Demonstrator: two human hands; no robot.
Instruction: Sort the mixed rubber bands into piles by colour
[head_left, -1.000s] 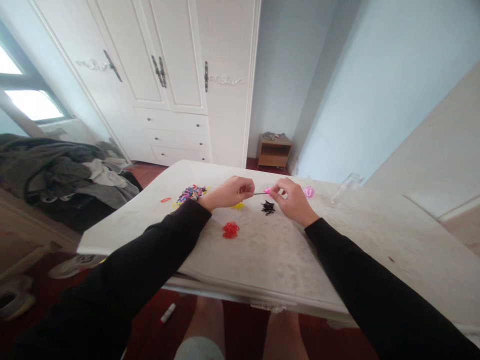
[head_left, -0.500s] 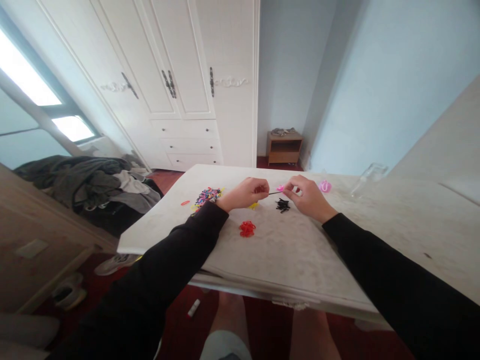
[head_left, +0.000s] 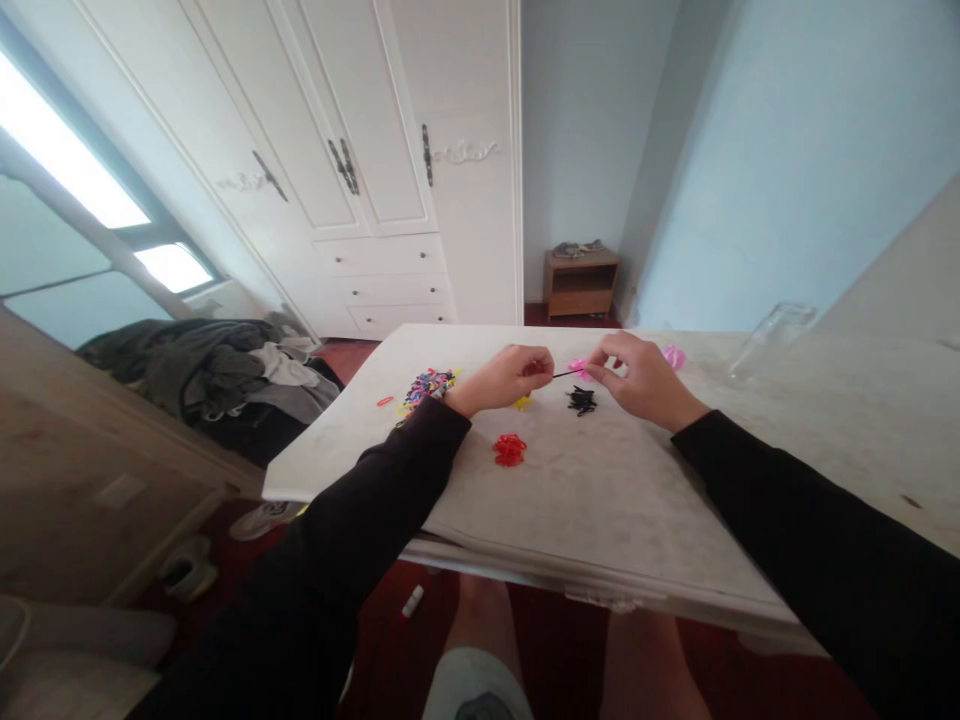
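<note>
A white wardrobe [head_left: 480, 240] bears dark handles [head_left: 427, 155]. Right of the wardrobe sits a small wooden nightstand [head_left: 581, 302] topped with crumpled cloth [head_left: 577, 249]; left of the wardrobe are a window [head_left: 67, 140] and a heap of clothes [head_left: 180, 355].

No readable text, label, brand, number or sign is appearing anywhere in the room. At the bottom edge, a dark patch [head_left: 491, 706] is showing on the pale clothing [head_left: 463, 680] over one leg, its shape forming no letters that can be made out. Under the table, a small white tube [head_left: 412, 600] with a reddish end is lying on the floor [head_left: 382, 640], too small and blurred for any printing to be read. Raised scrollwork [head_left: 468, 151] is decorating a wardrobe door [head_left: 476, 230], curling as ornament rather than spelling out words.
</note>
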